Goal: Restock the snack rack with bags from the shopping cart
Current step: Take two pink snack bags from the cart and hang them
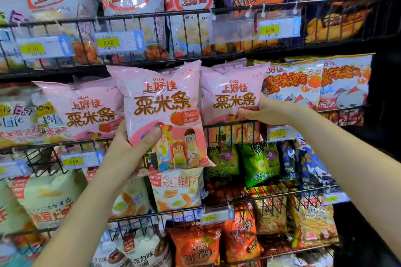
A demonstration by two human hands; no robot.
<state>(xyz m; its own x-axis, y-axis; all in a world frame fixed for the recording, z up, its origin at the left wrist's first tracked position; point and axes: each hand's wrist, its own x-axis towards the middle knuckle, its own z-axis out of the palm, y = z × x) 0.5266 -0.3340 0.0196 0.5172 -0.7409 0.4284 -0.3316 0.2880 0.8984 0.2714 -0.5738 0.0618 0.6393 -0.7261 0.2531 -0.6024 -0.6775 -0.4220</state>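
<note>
Reference item: middle wire shelf (219, 128) of the snack rack.

- The left hand (130, 151) grips the lower left corner of a pink strawberry bag (160, 102), thumb across the front. This bag is upright, in front of the shelf's front rail.
- The right hand (258, 111) grips the lower right edge of a second pink bag (227, 93), which stands inside the shelf, behind the rail.
- A third pink bag (86, 108) stands in the shelf's left section.

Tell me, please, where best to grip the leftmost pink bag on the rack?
Probably its top seam, pinched from the front: the leftmost pink bag stands upright, its lower part sits behind the wire rail, and the held bag covers its right edge.
</note>
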